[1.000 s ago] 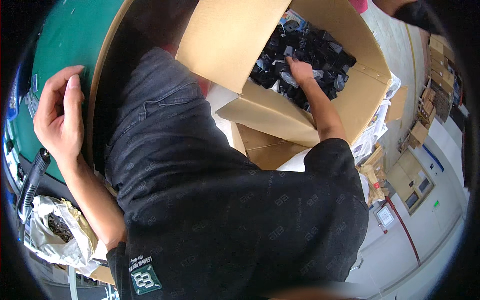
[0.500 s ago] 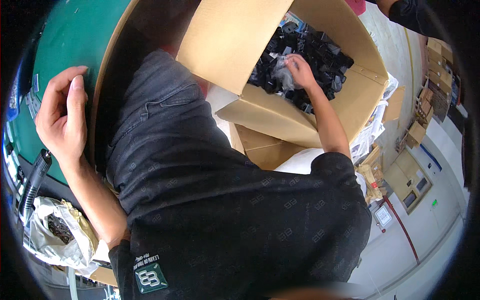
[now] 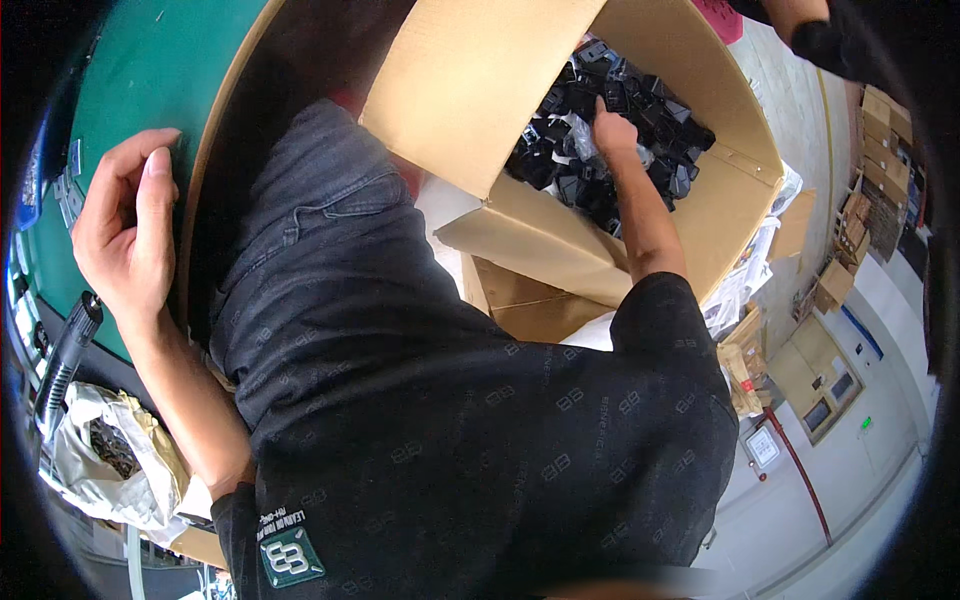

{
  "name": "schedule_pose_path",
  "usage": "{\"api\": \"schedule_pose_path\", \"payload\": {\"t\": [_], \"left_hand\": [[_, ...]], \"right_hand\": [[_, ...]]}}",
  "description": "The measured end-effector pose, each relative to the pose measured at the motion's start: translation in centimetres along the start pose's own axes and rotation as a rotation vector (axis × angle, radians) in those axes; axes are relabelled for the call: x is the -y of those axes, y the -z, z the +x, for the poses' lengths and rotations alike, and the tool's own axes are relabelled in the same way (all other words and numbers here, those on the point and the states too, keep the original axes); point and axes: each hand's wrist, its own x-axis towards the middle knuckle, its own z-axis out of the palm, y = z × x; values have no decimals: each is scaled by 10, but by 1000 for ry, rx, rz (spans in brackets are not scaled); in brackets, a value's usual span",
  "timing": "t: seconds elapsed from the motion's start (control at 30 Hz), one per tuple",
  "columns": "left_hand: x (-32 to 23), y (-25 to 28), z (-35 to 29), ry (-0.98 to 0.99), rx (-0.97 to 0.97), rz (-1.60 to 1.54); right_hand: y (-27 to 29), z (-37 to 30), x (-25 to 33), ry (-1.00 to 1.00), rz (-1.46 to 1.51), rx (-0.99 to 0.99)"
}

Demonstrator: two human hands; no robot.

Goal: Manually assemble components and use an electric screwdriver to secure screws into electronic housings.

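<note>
My right hand reaches into an open cardboard box heaped with small black plastic parts. Its index finger is stretched out and touches the parts. The other fingers are partly hidden, and I see nothing held. Crumpled clear plastic lies among the parts just left of that hand. My left hand rests at the edge of the green tabletop. Its thumb and index finger are apart, the other fingers are loosely curled, and it holds nothing.
Near my left wrist is a black-handled tool. Below it sits a white bag with dark small pieces inside. Another open carton stands beside the parts box. Another person's arm shows at the upper right. Stacked cartons stand farther off.
My right hand has let go of the clear plastic, which now lies on the parts. That hand has shifted slightly right, its index finger extended. My left hand stays in place.
</note>
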Motion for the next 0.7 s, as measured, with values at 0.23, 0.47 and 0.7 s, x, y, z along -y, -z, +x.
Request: {"api": "schedule_pose_path", "payload": {"t": [0.23, 0.47, 0.7], "left_hand": [[7, -11, 5, -65, -24, -2], [9, -6, 4, -16, 21, 20], [8, -6, 0, 23, 28, -7]], "right_hand": [[-14, 12, -5, 22, -72, 35], [-7, -25, 1, 176, -54, 40], [14, -75, -16, 323, 1029, -110]]}}
